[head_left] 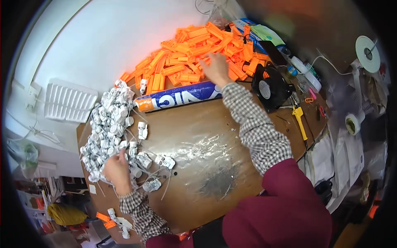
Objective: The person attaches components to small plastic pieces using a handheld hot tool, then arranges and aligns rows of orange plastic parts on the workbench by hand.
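My left hand [117,170] is at the near edge of a heap of small white plastic parts with wires [108,124]. Its fingers are curled in and its thumb points up beside a white part; whatever it grips is hidden. My right hand [216,69] reaches over a long blue and orange roll [182,97] to a large pile of orange plastic pieces [194,45]. Its fingers are apart at the near side of that pile, with nothing plainly held. Several loose white parts [165,161] lie to the right of my left hand.
A black fan [271,87] and a yellow-handled soldering iron [299,122] are on the right of the brown table [182,206]. A white slatted tray [69,101] stands at the left. Orange and white pieces [108,221] lie near the front left edge. A wire spool [367,53] is far right.
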`<state>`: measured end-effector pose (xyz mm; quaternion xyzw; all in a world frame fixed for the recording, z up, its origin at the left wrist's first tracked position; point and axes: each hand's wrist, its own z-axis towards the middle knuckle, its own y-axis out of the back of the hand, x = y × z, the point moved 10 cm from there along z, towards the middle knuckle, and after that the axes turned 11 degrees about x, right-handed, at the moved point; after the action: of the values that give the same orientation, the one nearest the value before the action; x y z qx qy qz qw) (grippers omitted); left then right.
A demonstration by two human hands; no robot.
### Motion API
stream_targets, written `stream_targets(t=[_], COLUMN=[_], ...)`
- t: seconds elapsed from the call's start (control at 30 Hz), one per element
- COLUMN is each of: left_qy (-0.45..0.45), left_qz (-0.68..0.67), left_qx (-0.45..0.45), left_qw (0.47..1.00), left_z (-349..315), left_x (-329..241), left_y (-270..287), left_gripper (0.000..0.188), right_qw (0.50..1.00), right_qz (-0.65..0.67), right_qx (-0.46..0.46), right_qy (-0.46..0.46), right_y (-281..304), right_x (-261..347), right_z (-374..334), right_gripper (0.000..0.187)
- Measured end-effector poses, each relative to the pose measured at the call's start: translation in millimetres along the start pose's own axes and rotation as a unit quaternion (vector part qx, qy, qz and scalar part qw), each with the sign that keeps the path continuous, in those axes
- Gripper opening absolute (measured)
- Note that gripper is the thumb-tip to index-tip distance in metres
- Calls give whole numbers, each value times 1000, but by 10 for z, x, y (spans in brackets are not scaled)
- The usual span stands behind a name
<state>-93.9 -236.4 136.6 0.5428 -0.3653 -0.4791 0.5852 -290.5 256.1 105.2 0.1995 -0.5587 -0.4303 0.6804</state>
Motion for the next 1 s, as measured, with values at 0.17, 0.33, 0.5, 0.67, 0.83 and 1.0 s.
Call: stream_targets(t=[0.17,0.33,0.5,0.67,0.83,1.0], left_qy=[-382,-389,-455,-499,-527,-551], left_qz=[-143,-128,-73,-98,-92,-115], left_qx=[-29,-60,-38,39,-4,-23], left_qw=[912,911,887,860,845,826], left_z=[520,441,74,-109,-569,-1100], left_x=[-2324,-3010,-2928,-2793,-2647,-2362], left_y=[-420,-871,-474,-850,-768,-585], left_gripper=[59,82,88,84,75,73], right_qw=[990,960,893,895,906,885], right_qz=[-62,-138,-137,-154,-81,17], right_qx=[105,243,424,392,357,311], right_qy=[75,30,57,147,211,346], right_y=[-213,-682,-857,-1023,-890,-591], right_x=[159,185,30,411,353,207], right_z=[523,688,494,-85,-528,-1145], right_gripper=[89,125,127,108,89,81])
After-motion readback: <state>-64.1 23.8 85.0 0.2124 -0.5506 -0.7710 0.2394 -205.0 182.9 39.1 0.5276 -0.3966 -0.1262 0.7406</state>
